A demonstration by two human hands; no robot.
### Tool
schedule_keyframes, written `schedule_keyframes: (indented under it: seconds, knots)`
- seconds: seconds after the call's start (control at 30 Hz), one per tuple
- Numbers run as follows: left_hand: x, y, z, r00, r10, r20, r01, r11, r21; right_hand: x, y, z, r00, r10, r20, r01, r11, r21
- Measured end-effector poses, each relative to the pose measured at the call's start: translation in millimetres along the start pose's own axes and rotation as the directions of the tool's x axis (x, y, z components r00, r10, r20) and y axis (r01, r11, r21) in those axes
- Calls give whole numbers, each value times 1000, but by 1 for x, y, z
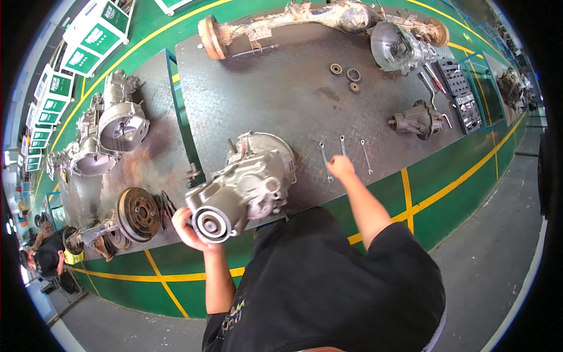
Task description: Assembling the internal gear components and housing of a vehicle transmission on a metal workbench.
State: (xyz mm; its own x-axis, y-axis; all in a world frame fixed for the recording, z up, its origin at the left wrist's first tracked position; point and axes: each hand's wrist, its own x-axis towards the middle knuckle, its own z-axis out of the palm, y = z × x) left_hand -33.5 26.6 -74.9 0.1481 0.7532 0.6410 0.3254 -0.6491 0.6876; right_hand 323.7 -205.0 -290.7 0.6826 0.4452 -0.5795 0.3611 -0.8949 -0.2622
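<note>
Steadying the grey gearbox housing [246,185] at the near edge of the tabletop [281,94], the left hand [186,230] was cupped under its round flanged end, fingers wrapped against the casting. The right hand [341,166] reached out over the row of wrenches [343,155] just right of the housing; its fingers were curled onto one, though whether it was truly gripped could not be told. To do this well, I judged, the left hand should keep the heavy casting from tipping off the edge while the right picked the wrench by its shank.

Three slim wrenches lay side by side there. Farther back sat three small gears [347,75] close together, one long axle assembly [316,20], one bell-shaped housing [399,47] and one smaller cast unit [417,120], with two socket trays [460,94] at the right. On the left tabletop stood two more gearboxes [111,129] and one brake disc hub [138,214].
</note>
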Motion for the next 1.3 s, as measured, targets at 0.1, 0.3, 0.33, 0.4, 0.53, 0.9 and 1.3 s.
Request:
schedule_keyframes:
  seconds: [0.1, 0.3, 0.33, 0.4, 0.53, 0.9, 1.3]
  knots:
    - [-12, -4, -2, 947, -319, -25, 301, 914, -271, 0, 7, 34, 998, 48, 27, -45, 995, -93]
    - [-10, 13, 2, 959, -282, -16, 280, 958, -63, 30, 8, 35, 993, 12, 120, -4, 998, -64]
    - [-8, 15, 6, 971, -238, -19, 238, 971, 18, 32, 9, 35, 994, -16, 110, 23, 998, -59]
    - [-2, 23, 1, 989, -147, -37, 151, 968, 201, 19, -18, 18, 985, -21, 170, 42, 991, -124]
    - [-2, 9, 4, 991, -127, -47, 132, 979, 155, 22, 3, 29, 992, -48, 118, 65, 988, -139]
    - [92, -14, -24, 837, -272, 474, 466, 809, -358, -33, -143, -131, 847, -507, 158, 400, 805, 438]
    - [137, -39, 42, 454, -81, 887, 606, 758, -241, -108, -378, -168, 276, -928, 252, 858, 120, -499]
